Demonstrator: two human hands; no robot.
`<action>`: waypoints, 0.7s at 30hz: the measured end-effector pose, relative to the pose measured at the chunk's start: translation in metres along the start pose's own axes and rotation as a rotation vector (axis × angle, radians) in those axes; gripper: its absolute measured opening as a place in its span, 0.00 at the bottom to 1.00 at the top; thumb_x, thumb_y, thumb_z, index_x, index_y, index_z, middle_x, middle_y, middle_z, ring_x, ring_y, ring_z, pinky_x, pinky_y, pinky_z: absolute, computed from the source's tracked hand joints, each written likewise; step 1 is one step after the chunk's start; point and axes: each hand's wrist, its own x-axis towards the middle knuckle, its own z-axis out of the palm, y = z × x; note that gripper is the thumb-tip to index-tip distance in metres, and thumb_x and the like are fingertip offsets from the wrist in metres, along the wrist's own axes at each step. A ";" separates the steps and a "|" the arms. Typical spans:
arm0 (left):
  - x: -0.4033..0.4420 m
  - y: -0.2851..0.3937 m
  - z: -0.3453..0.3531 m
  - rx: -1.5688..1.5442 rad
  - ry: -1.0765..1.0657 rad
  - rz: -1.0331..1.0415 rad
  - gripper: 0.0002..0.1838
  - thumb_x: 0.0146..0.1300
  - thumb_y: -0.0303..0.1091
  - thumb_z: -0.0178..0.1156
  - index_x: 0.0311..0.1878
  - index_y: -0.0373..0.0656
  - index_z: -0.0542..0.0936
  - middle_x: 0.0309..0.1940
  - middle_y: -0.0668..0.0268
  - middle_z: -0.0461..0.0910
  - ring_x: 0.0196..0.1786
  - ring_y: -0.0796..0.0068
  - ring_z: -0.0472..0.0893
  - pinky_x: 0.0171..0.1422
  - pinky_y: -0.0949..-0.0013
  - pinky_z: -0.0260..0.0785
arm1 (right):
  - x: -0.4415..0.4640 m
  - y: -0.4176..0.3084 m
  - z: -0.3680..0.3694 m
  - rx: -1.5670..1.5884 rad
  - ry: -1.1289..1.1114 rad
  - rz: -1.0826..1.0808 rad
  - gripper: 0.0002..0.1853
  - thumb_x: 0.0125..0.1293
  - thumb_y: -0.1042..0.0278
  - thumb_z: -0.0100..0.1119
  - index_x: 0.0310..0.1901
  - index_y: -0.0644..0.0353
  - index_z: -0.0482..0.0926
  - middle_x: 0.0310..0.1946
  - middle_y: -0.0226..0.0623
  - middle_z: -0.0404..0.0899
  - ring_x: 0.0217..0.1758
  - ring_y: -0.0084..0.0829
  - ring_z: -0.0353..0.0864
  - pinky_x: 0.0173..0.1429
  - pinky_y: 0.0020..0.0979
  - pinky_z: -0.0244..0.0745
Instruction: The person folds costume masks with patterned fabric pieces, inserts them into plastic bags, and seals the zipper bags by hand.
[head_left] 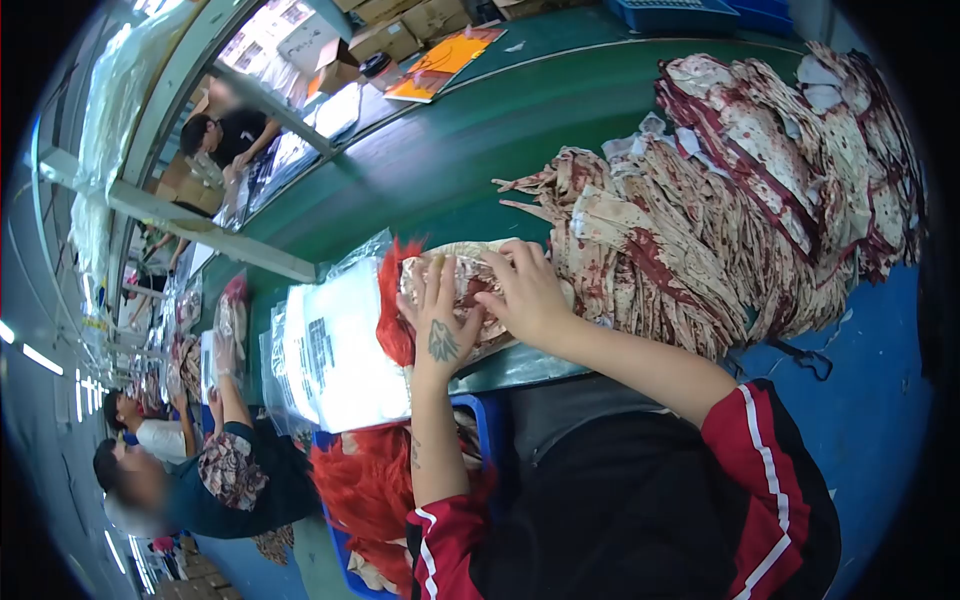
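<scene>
My left hand (440, 315) lies with its fingers spread on a pale, red-stained fabric piece (470, 275) on the green work surface. My right hand (525, 295) rests on the same piece just to the right, fingers apart and slightly bent. Bright red fluffy hair (394, 305) runs along the left edge of the piece, beside my left fingers. Left of it is a stack of clear plastic bags (340, 340) with a white sheet and printed text. A large pile of red-stained cream fabric (680, 240) spreads to the right of my hands.
Below the table edge stands a blue crate (487, 430) with red hair (365, 480). A metal frame bar (210, 232) crosses at left. Co-workers (225, 470) sit further left; another person (235, 130) is across the belt. Cardboard boxes (385, 38) and a cup (380, 70) stand at the back.
</scene>
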 end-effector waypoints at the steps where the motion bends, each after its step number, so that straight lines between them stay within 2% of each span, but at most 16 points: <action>1: 0.000 -0.001 -0.006 0.006 0.006 -0.015 0.41 0.56 0.41 0.68 0.73 0.46 0.65 0.74 0.56 0.63 0.78 0.49 0.55 0.75 0.30 0.38 | 0.000 -0.001 -0.004 0.021 0.036 -0.019 0.23 0.60 0.63 0.67 0.55 0.60 0.75 0.47 0.41 0.71 0.54 0.44 0.71 0.50 0.41 0.75; 4: -0.001 -0.011 -0.029 -0.198 -0.051 0.053 0.38 0.55 0.38 0.69 0.70 0.46 0.69 0.70 0.53 0.67 0.74 0.52 0.64 0.74 0.40 0.53 | -0.009 -0.001 -0.012 0.181 -0.003 -0.112 0.19 0.61 0.65 0.66 0.53 0.60 0.76 0.45 0.41 0.73 0.51 0.44 0.74 0.50 0.41 0.74; 5: 0.000 -0.019 -0.038 -0.195 -0.046 0.039 0.38 0.55 0.38 0.69 0.70 0.46 0.69 0.70 0.53 0.67 0.74 0.52 0.64 0.74 0.40 0.53 | -0.013 0.000 -0.014 0.256 -0.019 -0.152 0.18 0.61 0.66 0.65 0.52 0.60 0.77 0.44 0.41 0.74 0.50 0.44 0.75 0.50 0.41 0.74; 7: -0.002 -0.046 -0.062 -0.161 -0.159 -0.241 0.32 0.57 0.36 0.68 0.67 0.44 0.74 0.67 0.53 0.73 0.67 0.51 0.74 0.69 0.57 0.65 | -0.034 0.002 -0.010 0.310 -0.099 -0.228 0.14 0.62 0.67 0.64 0.49 0.59 0.78 0.40 0.40 0.75 0.46 0.44 0.77 0.49 0.41 0.75; 9: -0.015 -0.108 -0.059 -0.080 -0.026 -0.372 0.32 0.59 0.39 0.68 0.67 0.46 0.74 0.69 0.54 0.71 0.72 0.51 0.68 0.71 0.47 0.62 | -0.052 0.000 -0.009 0.362 -0.176 -0.302 0.11 0.63 0.68 0.63 0.46 0.59 0.79 0.37 0.39 0.76 0.43 0.44 0.80 0.48 0.41 0.75; 10: -0.024 -0.129 -0.056 -0.078 -0.024 -0.380 0.32 0.59 0.39 0.68 0.67 0.46 0.74 0.69 0.54 0.71 0.72 0.51 0.68 0.71 0.47 0.62 | -0.060 -0.002 -0.010 0.356 -0.262 -0.367 0.09 0.62 0.67 0.62 0.43 0.59 0.78 0.34 0.38 0.76 0.40 0.43 0.80 0.46 0.42 0.76; 12: -0.043 -0.159 -0.046 0.310 -0.202 -0.505 0.29 0.63 0.44 0.64 0.66 0.46 0.75 0.68 0.53 0.72 0.76 0.46 0.61 0.72 0.34 0.55 | -0.073 0.000 -0.007 0.351 -0.345 -0.430 0.08 0.62 0.66 0.61 0.40 0.59 0.78 0.31 0.36 0.76 0.37 0.42 0.81 0.43 0.42 0.76; 13: -0.052 -0.171 -0.033 0.312 -0.202 -0.505 0.29 0.63 0.44 0.64 0.66 0.46 0.75 0.68 0.53 0.72 0.76 0.46 0.61 0.72 0.34 0.55 | -0.082 0.006 0.001 0.338 -0.415 -0.404 0.07 0.63 0.66 0.61 0.39 0.59 0.78 0.31 0.37 0.77 0.37 0.42 0.81 0.43 0.42 0.77; 15: -0.072 -0.195 -0.007 0.244 -0.008 -0.517 0.26 0.65 0.45 0.62 0.64 0.44 0.77 0.68 0.52 0.72 0.77 0.45 0.57 0.72 0.32 0.53 | -0.091 0.016 0.014 0.312 -0.552 -0.352 0.07 0.63 0.66 0.60 0.38 0.58 0.78 0.31 0.37 0.77 0.37 0.42 0.81 0.43 0.41 0.77; 16: -0.075 -0.203 -0.001 0.210 0.088 -0.518 0.25 0.66 0.45 0.61 0.63 0.44 0.79 0.68 0.51 0.72 0.78 0.44 0.56 0.72 0.30 0.52 | -0.090 0.017 0.016 0.314 -0.548 -0.350 0.07 0.63 0.66 0.60 0.38 0.58 0.78 0.31 0.37 0.77 0.37 0.42 0.81 0.43 0.41 0.77; 21: -0.078 -0.226 0.005 0.212 0.051 -0.504 0.23 0.70 0.41 0.57 0.67 0.49 0.77 0.72 0.56 0.68 0.77 0.48 0.61 0.74 0.40 0.57 | -0.094 0.019 0.018 0.391 -0.570 -0.277 0.06 0.64 0.66 0.59 0.35 0.58 0.79 0.32 0.38 0.78 0.38 0.43 0.81 0.44 0.42 0.77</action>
